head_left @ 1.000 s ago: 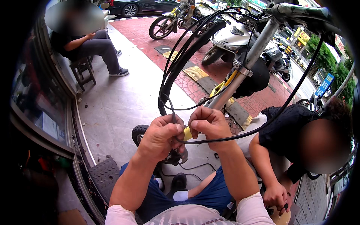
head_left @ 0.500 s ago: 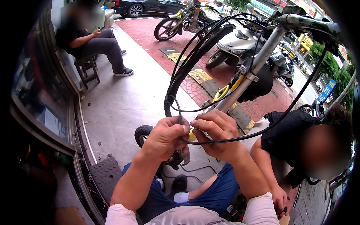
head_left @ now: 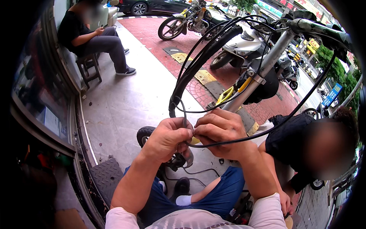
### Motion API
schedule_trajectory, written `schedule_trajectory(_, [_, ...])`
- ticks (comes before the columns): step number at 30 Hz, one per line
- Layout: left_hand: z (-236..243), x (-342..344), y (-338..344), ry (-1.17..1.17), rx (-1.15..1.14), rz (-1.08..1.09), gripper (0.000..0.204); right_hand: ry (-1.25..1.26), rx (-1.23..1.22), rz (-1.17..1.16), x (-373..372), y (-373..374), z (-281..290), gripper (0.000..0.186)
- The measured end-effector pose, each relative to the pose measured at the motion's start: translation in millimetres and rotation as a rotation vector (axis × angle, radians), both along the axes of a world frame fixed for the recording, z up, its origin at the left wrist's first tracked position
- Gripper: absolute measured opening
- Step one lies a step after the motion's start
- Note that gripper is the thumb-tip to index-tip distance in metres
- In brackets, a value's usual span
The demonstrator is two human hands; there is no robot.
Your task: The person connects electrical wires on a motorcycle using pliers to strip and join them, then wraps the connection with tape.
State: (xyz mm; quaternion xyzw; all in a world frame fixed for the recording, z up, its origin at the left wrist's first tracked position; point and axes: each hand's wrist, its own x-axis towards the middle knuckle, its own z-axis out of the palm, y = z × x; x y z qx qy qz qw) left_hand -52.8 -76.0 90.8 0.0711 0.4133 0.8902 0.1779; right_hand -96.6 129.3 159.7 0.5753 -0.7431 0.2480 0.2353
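In front of the silver stem (head_left: 249, 86) of a scooter, my two hands meet at their fingertips. My left hand (head_left: 167, 139) is closed, thumb against index finger, pinching a thin black cable (head_left: 185, 114) that loops up past it. Touching that thumb, my right hand (head_left: 225, 131) has its fingers pressed together; whatever they pinch is hidden. A longer black cable (head_left: 296, 113) hangs from the handlebar (head_left: 320, 27) and curves beneath my right hand towards the left. More cables in a black wrapped bundle (head_left: 187, 82) arch down from the bars.
A small black wheel (head_left: 144, 135) stands beyond my left forearm. Close on my right a person in black (head_left: 289, 141) bends low, one hand down. Another person sits on a stool (head_left: 88, 70) by the glass door at left. Motorcycles (head_left: 171, 28) and a white motor scooter (head_left: 238, 44) are parked beyond.
My right hand's fingers have drawn together and come up against my left fingertips. My left hand keeps its pinch. The view has shifted slightly, and the bending person's hand has moved a little.
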Motion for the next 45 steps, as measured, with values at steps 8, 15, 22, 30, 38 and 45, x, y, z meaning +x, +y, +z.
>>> schedule_trajectory(8, [8.4, 1.3, -6.2, 0.049, -0.116, -0.015, 0.009, -0.022, 0.133, -0.016, 1.6, -2.0, 8.4, 0.021])
schedule_trajectory(15, [18.6, 6.1, -2.8, 0.125, -0.221, 0.097, 0.010, -0.502, -0.063, -0.105, 4.9, -8.2, -13.9, 0.011])
schedule_trajectory(22, [10.3, -1.1, -6.7, 0.310, -0.399, 0.113, 0.012, -2.031, -0.407, 0.079, -3.2, -7.8, -51.0, 0.017])
schedule_trajectory(30, [14.8, 1.9, -13.5, 0.172, -0.257, 0.108, 0.012, -0.275, -0.226, -0.178, 22.3, -7.9, -32.1, 0.026])
schedule_trajectory(38, [14.6, 1.6, -14.6, 0.125, -0.176, 0.055, 0.011, 0.220, -0.174, -0.117, 10.6, -10.2, -30.9, 0.029])
schedule_trajectory(45, [9.2, -1.3, -12.5, 0.206, -0.260, 0.063, 0.013, -0.462, -0.155, -0.173, 16.0, -14.4, -33.8, 0.012])
